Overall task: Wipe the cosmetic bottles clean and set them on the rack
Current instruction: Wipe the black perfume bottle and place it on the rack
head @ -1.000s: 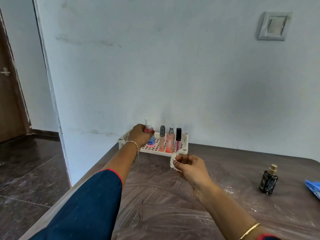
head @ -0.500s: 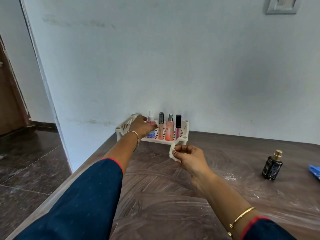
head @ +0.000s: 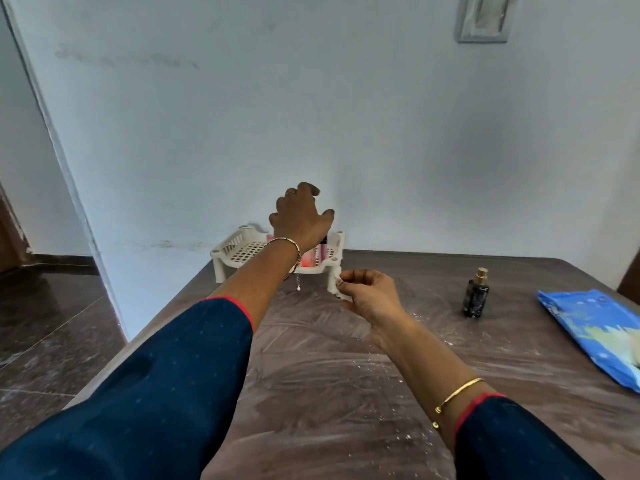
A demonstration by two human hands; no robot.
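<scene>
Left hand point(head: 300, 218) hovers above the rack point(head: 239, 244) at the far left of the desk point(head: 329, 375), fingers point(head: 308, 187) loosely spread, holding nothing; pink bottles point(head: 309, 259) stand behind it. Right hand point(head: 372, 296) pinches a small white wipe point(head: 337, 289). One dark bottle point(head: 474, 296) stands upright, well right of the rack. It appears to be glass: rigid, smooth, probably heavy, breakable. Best gripped round the body, not the gold cap point(head: 481, 273).

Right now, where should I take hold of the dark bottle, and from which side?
Grip the dark bottle round its squarish body, below the narrow gold cap, probably from its left or front: it stands upright and alone on the table, and the blue pack lies to its right. The left hand is empty; the right hand pinches the wipe.
</scene>
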